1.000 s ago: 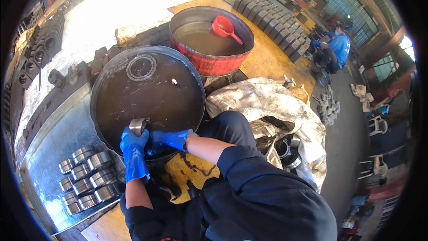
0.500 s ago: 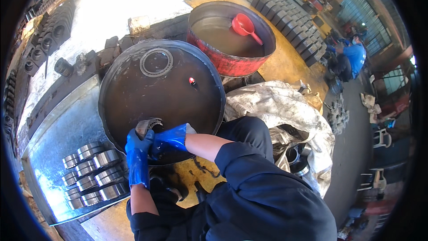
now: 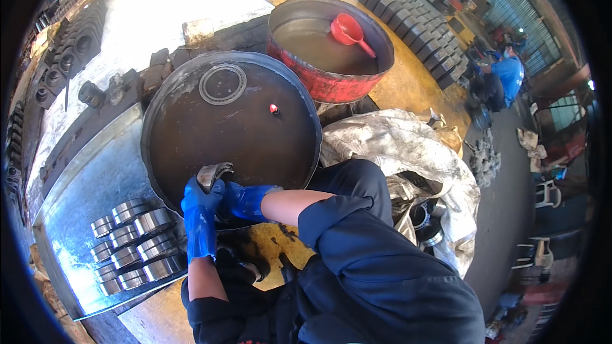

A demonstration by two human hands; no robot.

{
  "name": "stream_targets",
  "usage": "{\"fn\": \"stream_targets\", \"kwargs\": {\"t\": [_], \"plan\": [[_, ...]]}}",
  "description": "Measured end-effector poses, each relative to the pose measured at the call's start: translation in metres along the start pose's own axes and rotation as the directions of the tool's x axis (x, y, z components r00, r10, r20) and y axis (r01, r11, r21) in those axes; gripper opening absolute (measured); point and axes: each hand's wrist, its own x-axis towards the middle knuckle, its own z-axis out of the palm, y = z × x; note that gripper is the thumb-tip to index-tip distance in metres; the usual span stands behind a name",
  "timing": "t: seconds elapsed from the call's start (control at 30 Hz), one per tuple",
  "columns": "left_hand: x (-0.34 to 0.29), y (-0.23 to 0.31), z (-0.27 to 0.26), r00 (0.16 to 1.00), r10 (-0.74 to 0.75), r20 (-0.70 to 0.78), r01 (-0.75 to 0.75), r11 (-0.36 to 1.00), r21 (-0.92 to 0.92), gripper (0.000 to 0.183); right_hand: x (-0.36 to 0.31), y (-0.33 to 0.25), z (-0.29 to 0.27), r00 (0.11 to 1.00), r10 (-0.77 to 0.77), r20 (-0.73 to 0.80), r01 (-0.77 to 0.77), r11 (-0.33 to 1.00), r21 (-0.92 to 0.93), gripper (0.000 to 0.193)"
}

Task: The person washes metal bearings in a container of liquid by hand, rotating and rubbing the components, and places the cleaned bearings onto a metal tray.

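Observation:
Both hands wear blue rubber gloves and come together at the near rim of a round drum pan (image 3: pixel 148 153) of dark brown liquid. My left hand (image 3: pixel 203 196) is closed on a shiny metal bearing ring (image 3: pixel 207 176), tilted above the liquid, with roller-like parts on its inner edge. My right hand (image 3: pixel 239 201) is closed against the ring's near side, its fingers mostly hidden behind the left glove. A larger flat ring (image 3: pixel 222 84) lies at the pan's far side. Near it is a small red-and-white object (image 3: pixel 275 109).
On a metal sheet at left stand stacks of shiny bearing rings (image 3: pixel 137 242). Behind the pan is a red tub (image 3: pixel 312 79) of murky liquid with a red dipper (image 3: pixel 347 30). A dirty white sack (image 3: pixel 395 143) lies at right. Farther off are dark blocks (image 3: pixel 414 32) and a person in blue (image 3: pixel 508 76).
The bearing ring has tipped and shows more of its outer face above the gloves. My right hand has shifted slightly, and the view has moved a little.

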Motion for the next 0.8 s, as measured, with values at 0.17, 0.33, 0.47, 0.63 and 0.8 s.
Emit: {"fn": "stream_targets", "kwargs": {"t": [0.17,0.33,0.47,0.63,0.8], "plan": [[0.0,0.006,0.002,1.0,0.001,0.001,-0.001,0.998,0.058,0.09,-0.008,0.002,-0.004,0.999,0.054,0.007,-0.054,0.998,0.015,0.031],[-0.002,-0.021,-0.001,0.996,0.048,-0.074,-0.042,0.996,0.082,0.086,-0.01,0.005,-0.002,0.99,0.116,0.083,-0.119,0.992,0.035,0.033],[0.0,0.014,-0.006,1.0,-0.005,0.025,0.004,1.0,0.009,0.083,-0.02,0.007,-0.019,0.976,0.204,0.076,-0.211,0.973,0.097,0.034],[0.006,0.004,-0.005,1.0,-0.018,0.025,0.015,0.994,0.113,0.086,-0.013,-0.014,0.006,0.908,0.417,0.044,-0.416,0.884,0.212,0.035],[0.002,0.013,-0.003,0.996,-0.012,0.094,0.004,0.996,0.086,0.086,-0.001,0.022,0.014,0.925,-0.243,-0.292,0.342,0.868,0.361,0.025]]}}
